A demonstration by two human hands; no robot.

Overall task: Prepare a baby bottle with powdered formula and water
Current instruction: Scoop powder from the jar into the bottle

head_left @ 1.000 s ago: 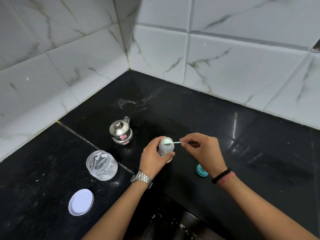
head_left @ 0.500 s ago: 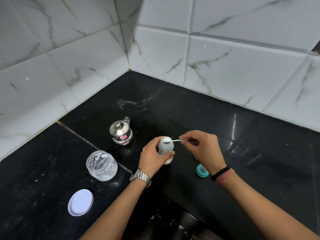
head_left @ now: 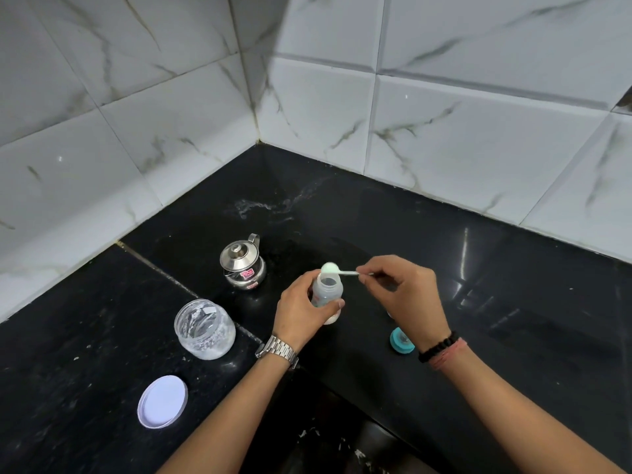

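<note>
Two bare hands work at an open baby bottle (head_left: 327, 294) standing upright on a black stone counter (head_left: 444, 234) in a corner of white marbled wall tiles (head_left: 461, 138). Left hand (head_left: 301, 311): fingers and thumb curled round the bottle's body, holding it steady; a metal watch (head_left: 277, 350) sits on that wrist. Right hand (head_left: 408, 295): thumb and fingertips pinch the end of a white measuring scoop (head_left: 337, 270), whose thin handle runs level toward the bottle. The scoop's round bowl hangs just above the far rim of the bottle's mouth; whether it touches the rim cannot be told. A white layer shows at the bottle's base.

Placement relative to the bottle: a small lidded steel pot (head_left: 242, 265) stands near, to its left and farther back; a clear jar (head_left: 205, 328) with white residue, lid off, stands to its left and nearer the viewer; the jar's white lid (head_left: 163, 401) lies flat beyond the jar, nearer still. A teal bottle cap (head_left: 400, 345) rests on the counter to the bottle's right, partly hidden beneath the right wrist, which bears a black bead bracelet (head_left: 439, 345).
</note>
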